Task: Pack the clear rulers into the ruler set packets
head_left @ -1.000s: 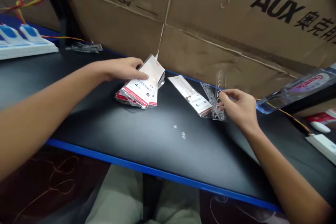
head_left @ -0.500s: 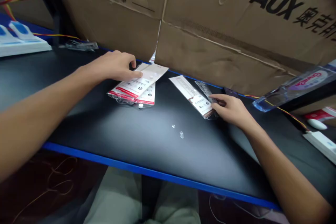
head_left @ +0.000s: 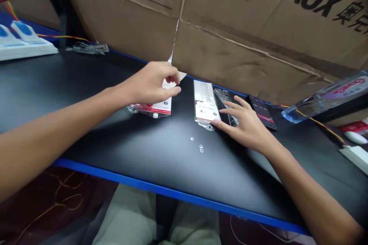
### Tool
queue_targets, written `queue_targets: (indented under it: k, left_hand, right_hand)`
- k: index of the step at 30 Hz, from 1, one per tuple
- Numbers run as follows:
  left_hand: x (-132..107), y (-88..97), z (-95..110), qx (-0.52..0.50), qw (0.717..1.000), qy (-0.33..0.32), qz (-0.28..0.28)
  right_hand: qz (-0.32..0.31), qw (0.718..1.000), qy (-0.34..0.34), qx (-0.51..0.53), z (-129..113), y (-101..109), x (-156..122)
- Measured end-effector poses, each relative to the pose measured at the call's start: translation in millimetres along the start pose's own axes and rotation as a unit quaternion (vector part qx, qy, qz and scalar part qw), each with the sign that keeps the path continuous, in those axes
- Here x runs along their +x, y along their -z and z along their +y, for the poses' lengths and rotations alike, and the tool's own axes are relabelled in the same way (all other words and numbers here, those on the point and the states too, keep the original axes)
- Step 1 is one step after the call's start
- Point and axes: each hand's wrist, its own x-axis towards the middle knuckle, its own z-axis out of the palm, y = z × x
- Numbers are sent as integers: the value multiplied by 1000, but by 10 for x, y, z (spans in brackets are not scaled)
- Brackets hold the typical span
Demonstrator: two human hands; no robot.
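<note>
Head view: your left hand (head_left: 151, 84) clamps a red-and-white plastic packet (head_left: 152, 109); your open right hand (head_left: 245, 124) touches a white plastic sleeve (head_left: 204, 101) below a brown AUX carton (head_left: 253, 38).

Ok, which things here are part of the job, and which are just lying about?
Part of the job:
left hand, packet stack, right hand, single packet, clear stencil

Lying about:
phone, cardboard boxes, power strip, mouse
</note>
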Motion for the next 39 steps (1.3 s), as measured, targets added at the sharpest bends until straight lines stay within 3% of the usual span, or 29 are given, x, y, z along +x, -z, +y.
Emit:
queue_targets:
  k: [5,9,13,16,19,25,33,36,39]
  left_hand:
    - [-53,-141,174,-39,997,-38,-62]
    - [-80,-229,181,-42,993,-28,-110]
    - [-91,-287,151,-31,990,-14,-136]
    - [-90,-296,152,-34,989,-12,-140]
    - [-88,-290,168,-37,989,-14,-143]
    - [-100,-305,215,-14,991,-9,-134]
    - [-124,-340,261,52,992,-12,-115]
    - [-125,-343,250,40,993,-12,-113]
    - [-123,-340,251,31,993,-16,-110]
  right_hand:
    - [25,998,-2,60,-182,7,-26]
    - [39,993,-30,107,-230,10,-41]
    - [75,992,-17,101,-298,-14,-42]
    - [59,995,8,82,-367,-26,-23]
    - [21,998,-9,64,-417,-18,-6]
    - [69,994,-33,75,-420,10,-31]
    - [29,998,-8,58,-422,13,-28]
    - [49,998,-5,50,-400,8,-24]
    - [116,991,-4,64,-381,30,-25]
